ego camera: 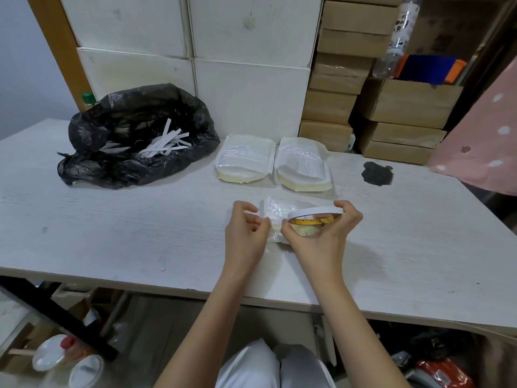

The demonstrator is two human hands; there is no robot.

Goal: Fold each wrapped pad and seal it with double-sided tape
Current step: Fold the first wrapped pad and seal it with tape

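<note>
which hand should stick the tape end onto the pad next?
Left, probably. The left hand already pinches the loose tape strip over the pad; the right hand is occupied gripping the tape roll.

Storeroom packing bench: stacked cardboard boxes behind a worktable.

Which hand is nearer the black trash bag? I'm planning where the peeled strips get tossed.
Left. The left hand, pinching the tape end, is on the side toward the black trash bag; the right hand, holding the tape roll, is farther away.
</note>
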